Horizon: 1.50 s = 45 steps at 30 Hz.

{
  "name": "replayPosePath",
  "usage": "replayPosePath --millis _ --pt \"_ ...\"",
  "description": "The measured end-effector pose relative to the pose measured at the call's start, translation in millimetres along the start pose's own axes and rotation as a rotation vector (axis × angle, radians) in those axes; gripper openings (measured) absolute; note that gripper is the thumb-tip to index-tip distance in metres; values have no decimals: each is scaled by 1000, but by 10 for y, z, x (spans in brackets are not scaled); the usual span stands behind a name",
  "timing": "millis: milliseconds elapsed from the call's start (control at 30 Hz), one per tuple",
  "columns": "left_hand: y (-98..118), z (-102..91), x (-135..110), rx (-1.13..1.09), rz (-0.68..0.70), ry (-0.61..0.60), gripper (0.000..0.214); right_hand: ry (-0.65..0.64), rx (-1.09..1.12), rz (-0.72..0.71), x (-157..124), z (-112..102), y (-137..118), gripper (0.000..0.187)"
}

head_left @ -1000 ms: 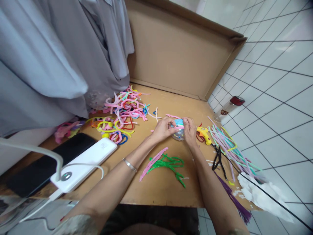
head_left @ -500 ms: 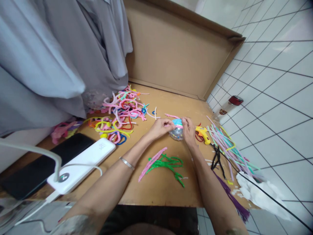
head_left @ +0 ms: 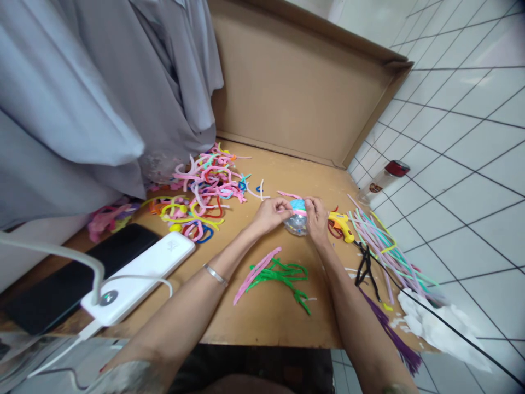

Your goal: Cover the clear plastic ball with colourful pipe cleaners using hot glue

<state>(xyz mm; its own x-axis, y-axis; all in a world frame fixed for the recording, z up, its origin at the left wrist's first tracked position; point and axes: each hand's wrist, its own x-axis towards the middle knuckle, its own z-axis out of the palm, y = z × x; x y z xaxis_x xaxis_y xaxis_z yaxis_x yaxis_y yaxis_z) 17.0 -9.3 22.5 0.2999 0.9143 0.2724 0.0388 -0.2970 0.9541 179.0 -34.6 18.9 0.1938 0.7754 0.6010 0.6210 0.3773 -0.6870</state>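
Between my hands is a clear plastic ball [head_left: 296, 226] whose upper part is covered in light blue fuzzy pipe cleaner [head_left: 297, 204]. A pink pipe cleaner [head_left: 301, 213] runs around the ball just below the blue. My left hand [head_left: 269, 215] pinches at the ball's left side, thumb and forefinger at the pink strip's end. From the right, my right hand [head_left: 316, 220] grips the ball, with its thumb near the top edge. Close to my right hand lies a yellow glue gun [head_left: 341, 226]. Nearer my body, green pipe cleaners [head_left: 283, 273] lie beside a pink one [head_left: 256, 275].
A heap of coloured pipe cleaners [head_left: 209, 180] lies at the back left. A white power bank [head_left: 141, 276] rests by a black phone-like slab [head_left: 82, 273]. Pastel stems [head_left: 379, 246], white stuffing [head_left: 435, 328] and a red-lidded jar [head_left: 383, 180] are at right. A cardboard panel [head_left: 299, 82] stands behind.
Both hands stay on the ball, with only slight finger movement at the pink strip. The whole view has shifted very slightly.
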Motion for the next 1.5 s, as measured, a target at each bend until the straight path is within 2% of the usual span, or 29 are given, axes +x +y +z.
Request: replayPosePath --millis 833,1133,1333,1500 --pt "27 -52 -22 244 154 -2 13 -9 -43 -12 -22 6 -48 32" --pt "29 -51 -28 315 181 1 11 0 -45 -21 -26 14 -53 31" --pt "81 -63 -77 446 152 -1 12 -16 -100 -20 -36 6 -96 33" --pt "52 -65 -66 387 246 -10 6 -26 -148 -16 -49 5 -106 35"
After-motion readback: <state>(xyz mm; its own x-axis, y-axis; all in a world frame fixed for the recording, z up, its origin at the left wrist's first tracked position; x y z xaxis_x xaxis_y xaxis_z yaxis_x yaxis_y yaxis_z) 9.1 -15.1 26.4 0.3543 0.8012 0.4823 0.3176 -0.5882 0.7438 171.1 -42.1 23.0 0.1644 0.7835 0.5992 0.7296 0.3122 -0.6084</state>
